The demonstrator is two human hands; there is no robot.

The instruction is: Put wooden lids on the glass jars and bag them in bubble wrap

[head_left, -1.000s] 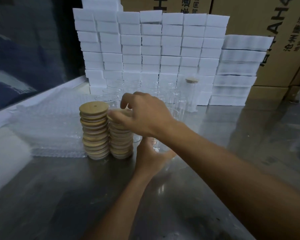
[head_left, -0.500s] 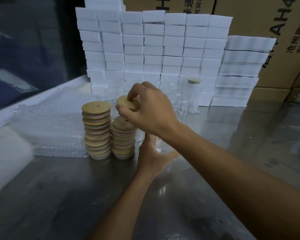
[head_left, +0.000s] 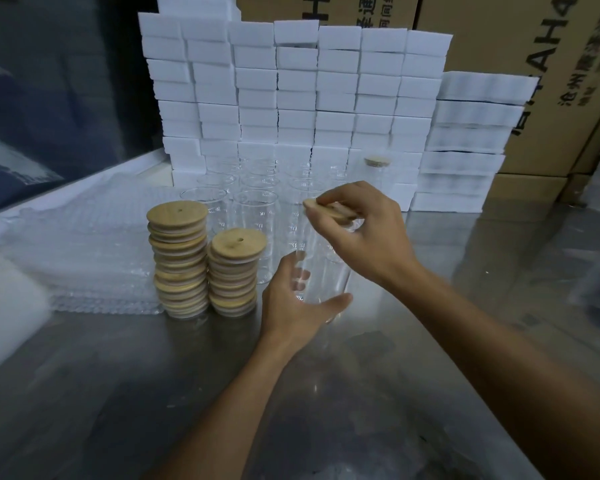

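Note:
My left hand (head_left: 291, 303) grips a clear glass jar (head_left: 321, 268) standing upright on the steel table. My right hand (head_left: 364, 230) pinches a round wooden lid (head_left: 329, 207) right above the jar's mouth, tilted a little; whether it touches the rim I cannot tell. Two stacks of wooden lids stand to the left, the taller stack (head_left: 179, 258) beside the shorter stack (head_left: 234, 275). Several empty glass jars (head_left: 253, 216) stand behind them. One jar with a lid on it (head_left: 376, 171) stands at the back. A pile of bubble wrap bags (head_left: 90, 251) lies at the left.
A wall of white foam blocks (head_left: 291, 95) rises at the back, with a lower pile of foam sheets (head_left: 471, 140) to its right. Cardboard boxes (head_left: 551, 57) stand behind. The steel table (head_left: 361, 393) runs toward me.
My right hand lifted a lid off the shorter stack and carried it right, over the jar that my left hand holds.

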